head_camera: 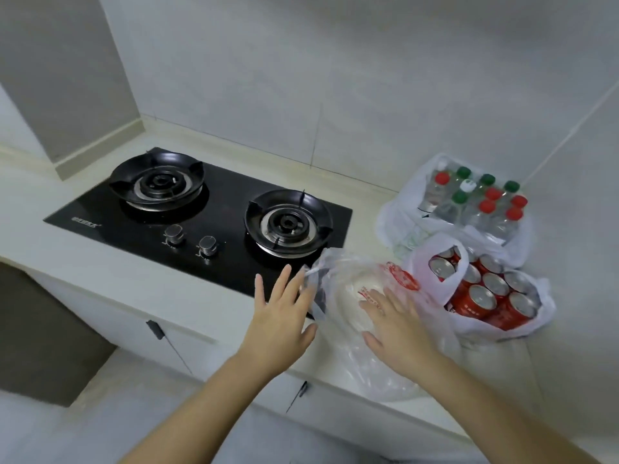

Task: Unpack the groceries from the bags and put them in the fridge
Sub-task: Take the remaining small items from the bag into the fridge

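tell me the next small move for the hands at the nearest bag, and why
Probably pinch the rim of the clear bag with both hands and pull its mouth open. The left hand is spread at the bag's left edge and the right hand is spread over its top, fingers straight, so neither grips anything yet.

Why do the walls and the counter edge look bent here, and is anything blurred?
Head view: the wide-angle lens bows the wall seams and the counter edge; the left hand, the right hand and the clear bag near them look slightly smeared, probably by motion; the light is soft and even, with weak shadows.
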`<state>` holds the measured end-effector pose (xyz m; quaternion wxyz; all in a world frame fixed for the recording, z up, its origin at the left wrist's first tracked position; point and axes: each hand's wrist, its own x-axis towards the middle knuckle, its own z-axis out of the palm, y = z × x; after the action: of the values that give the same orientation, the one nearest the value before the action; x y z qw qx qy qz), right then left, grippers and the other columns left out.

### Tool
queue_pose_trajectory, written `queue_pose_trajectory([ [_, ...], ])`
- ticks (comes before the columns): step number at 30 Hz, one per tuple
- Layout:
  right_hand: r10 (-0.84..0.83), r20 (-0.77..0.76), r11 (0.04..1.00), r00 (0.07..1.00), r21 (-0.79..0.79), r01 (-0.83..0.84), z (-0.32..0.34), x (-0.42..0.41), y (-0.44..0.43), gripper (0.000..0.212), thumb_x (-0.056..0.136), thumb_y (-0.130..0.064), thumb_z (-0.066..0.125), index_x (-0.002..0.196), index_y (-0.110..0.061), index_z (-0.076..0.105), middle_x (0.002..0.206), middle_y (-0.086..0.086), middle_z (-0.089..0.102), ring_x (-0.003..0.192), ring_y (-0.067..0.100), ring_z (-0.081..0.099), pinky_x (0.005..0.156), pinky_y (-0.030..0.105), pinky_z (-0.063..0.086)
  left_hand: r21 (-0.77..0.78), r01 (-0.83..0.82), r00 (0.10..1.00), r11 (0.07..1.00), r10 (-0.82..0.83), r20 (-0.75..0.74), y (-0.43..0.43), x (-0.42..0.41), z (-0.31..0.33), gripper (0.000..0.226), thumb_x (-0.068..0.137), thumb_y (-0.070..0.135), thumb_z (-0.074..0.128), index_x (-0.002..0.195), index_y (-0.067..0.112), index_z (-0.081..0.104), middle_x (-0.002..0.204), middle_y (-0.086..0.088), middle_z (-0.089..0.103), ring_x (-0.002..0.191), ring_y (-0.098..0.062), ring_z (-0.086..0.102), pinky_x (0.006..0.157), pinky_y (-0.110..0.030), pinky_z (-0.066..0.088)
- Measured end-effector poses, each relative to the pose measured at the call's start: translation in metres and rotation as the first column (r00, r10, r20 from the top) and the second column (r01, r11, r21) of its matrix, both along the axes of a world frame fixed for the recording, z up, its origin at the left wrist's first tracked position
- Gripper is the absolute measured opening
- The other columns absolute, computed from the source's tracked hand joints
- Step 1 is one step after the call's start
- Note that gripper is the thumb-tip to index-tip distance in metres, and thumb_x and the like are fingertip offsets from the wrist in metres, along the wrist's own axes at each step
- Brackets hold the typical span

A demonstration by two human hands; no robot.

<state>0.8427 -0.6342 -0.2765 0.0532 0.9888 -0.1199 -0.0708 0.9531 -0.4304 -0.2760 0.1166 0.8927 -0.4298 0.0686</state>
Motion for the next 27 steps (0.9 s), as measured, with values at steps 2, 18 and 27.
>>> queue_pose_trajectory([
  [2, 0.019, -0.116, 0.996, 0.993, 0.094, -0.008, -0.007, -0.001, -0.027, 0.058, 0.096, -0.042, 0.048, 0.149, -0.027, 0.031, 0.160, -0.002, 0.020, 0.149, 0.023, 0.014, 0.119, 0.052, 0.011, 0.005, 0.074, 0.997, 0.997, -0.074, -0.015, -0.028, -0.002, -0.013, 0.062, 0.069, 0.041, 0.077, 0.124, 0.020, 0.056, 0.132, -0.003, 0.057, 0.132, -0.029, 0.046, 0.102, -0.063, 0.030],
  [18, 0.285, -0.510, 0.940, 0.812, 0.313, -0.133, -0.017, 0.000, -0.108, 0.058, 0.102, -0.053, 0.024, 0.077, -0.009, 0.054, 0.064, 0.003, 0.047, 0.064, 0.022, 0.044, 0.077, 0.034, 0.033, 0.595, 0.296, 0.925, 0.747, -0.070, -0.373, -0.133, 0.009, -0.082, 0.090, 0.090, 0.062, 0.045, 0.154, 0.016, 0.001, 0.161, -0.011, -0.006, 0.147, -0.035, -0.010, 0.113, -0.062, -0.008],
  [27, 0.234, -0.653, 0.964, 0.720, 0.060, -0.259, -0.024, -0.029, -0.132, 0.013, 0.086, -0.014, 0.045, 0.075, -0.012, 0.052, 0.081, 0.005, 0.056, 0.073, 0.027, 0.054, 0.082, 0.038, 0.045, 0.641, 0.242, 0.962, 0.729, -0.093, -0.257, -0.135, 0.010, -0.097, 0.085, 0.090, 0.055, 0.047, 0.152, 0.018, 0.002, 0.159, -0.016, -0.006, 0.146, -0.038, -0.002, 0.111, -0.064, -0.007],
])
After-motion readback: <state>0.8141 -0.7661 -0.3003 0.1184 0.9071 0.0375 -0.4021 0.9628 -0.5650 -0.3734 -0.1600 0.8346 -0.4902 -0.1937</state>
